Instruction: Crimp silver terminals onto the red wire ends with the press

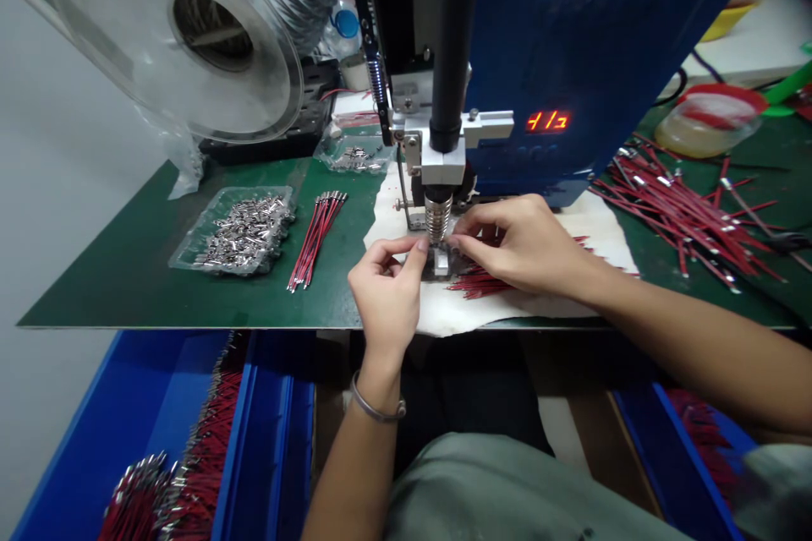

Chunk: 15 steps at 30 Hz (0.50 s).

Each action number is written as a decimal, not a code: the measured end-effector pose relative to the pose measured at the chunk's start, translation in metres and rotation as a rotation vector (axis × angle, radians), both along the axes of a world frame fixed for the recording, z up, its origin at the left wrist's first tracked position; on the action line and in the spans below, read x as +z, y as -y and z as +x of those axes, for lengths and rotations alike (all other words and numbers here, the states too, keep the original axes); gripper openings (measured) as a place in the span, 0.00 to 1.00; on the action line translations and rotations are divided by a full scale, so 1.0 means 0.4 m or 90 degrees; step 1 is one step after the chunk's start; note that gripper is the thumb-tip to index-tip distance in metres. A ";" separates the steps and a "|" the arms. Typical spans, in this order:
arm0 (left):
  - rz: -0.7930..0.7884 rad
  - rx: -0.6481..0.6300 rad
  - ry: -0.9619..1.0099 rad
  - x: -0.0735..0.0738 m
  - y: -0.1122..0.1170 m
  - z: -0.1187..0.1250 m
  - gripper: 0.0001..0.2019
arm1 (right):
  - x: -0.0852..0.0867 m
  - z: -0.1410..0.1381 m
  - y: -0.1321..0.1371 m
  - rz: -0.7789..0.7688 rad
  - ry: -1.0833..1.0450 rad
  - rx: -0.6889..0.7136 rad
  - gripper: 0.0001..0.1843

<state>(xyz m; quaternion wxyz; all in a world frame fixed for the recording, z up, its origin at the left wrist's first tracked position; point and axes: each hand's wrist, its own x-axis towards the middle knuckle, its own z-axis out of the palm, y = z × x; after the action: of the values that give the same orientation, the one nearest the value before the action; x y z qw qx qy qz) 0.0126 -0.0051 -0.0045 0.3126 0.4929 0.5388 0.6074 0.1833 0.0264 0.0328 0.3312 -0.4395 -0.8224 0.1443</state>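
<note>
The head view has a sprung press tip [437,220] at the centre of the frame, above a small metal block [441,260]. The left hand [386,292], just left of the block, has thumb and forefinger pressed together; the right hand [526,241], just right of it, draws its fingertips together too. Whatever either pinches is too small to make out. With fingertips this near the tip, a stroke now could probably nip one, and a slightly skewed piece could be pressed crooked.

Red wires [475,281] lie partly under the right hand on a pale sheet [437,313]; a dragging wrist could scatter them or ruck the sheet. On the worktop [158,304], left of centre, a neat wire bundle [317,241] lies beside a clear tray [183,258] of metal pieces [247,228], which a stray left elbow might tip. At right, a loose wire heap [691,211] could tangle if the right forearm swept it.
</note>
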 end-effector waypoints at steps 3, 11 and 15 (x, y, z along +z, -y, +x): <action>0.003 0.002 -0.005 -0.001 -0.001 0.000 0.09 | -0.001 -0.001 0.001 -0.003 -0.001 -0.002 0.06; -0.004 -0.001 0.002 -0.004 0.000 0.001 0.09 | -0.002 0.001 0.002 -0.002 0.001 0.000 0.06; -0.004 0.002 0.006 -0.003 0.000 0.000 0.09 | 0.001 0.001 0.003 -0.003 0.001 0.003 0.06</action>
<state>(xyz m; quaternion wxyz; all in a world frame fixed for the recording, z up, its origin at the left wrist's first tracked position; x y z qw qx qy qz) 0.0127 -0.0051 -0.0056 0.3158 0.4884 0.5400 0.6083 0.1836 0.0252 0.0333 0.3294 -0.4386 -0.8232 0.1464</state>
